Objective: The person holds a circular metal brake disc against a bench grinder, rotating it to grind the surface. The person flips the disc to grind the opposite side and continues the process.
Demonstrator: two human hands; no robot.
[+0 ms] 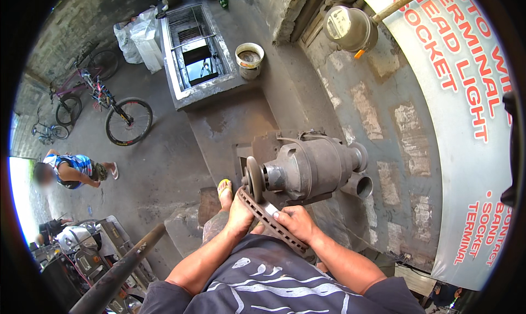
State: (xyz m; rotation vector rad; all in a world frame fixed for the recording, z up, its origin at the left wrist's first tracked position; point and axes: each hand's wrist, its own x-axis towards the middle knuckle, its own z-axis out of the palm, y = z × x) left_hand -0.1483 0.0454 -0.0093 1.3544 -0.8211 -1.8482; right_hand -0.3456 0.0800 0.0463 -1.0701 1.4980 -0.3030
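Observation:
A vented brake disc, seen nearly edge-on with a row of slots along its rim, slants across in front of my body. My left hand is closed round its far left end. My right hand grips its right side, the thumb pressing by a pale, shiny patch. The disc's far end is right at a grinding wheel on the shaft of a dusty grey electric motor; whether they touch I cannot tell. The fingers under the disc are mostly hidden.
A short pipe sticks out right of the motor. Farther off are a white bucket, a metal-framed basin, and a bicycle. A person stands at left. A long bar slants past machinery at lower left.

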